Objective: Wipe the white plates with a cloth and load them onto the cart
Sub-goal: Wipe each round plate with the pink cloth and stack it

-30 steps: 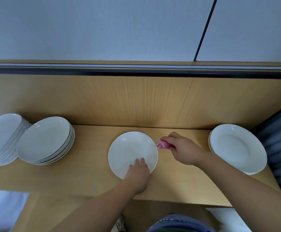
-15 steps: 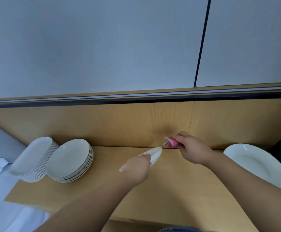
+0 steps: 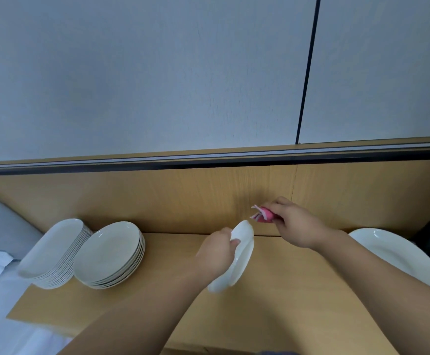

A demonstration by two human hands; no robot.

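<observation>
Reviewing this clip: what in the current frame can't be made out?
Head view:
- Cart: outside the frame.
- Held plate: tilted nearly edge-on, left hand covers part; cleanliness unreadable.
- Pink cloth: bunched inside right hand; size hidden.
- Right-side plates: cut by right forearm and frame edge; count unknown.

I face a wooden counter (image 3: 298, 290); wood back panel (image 3: 157, 201) behind it, grey wall (image 3: 157, 73) above, dark vertical seam (image 3: 308, 73).
</observation>
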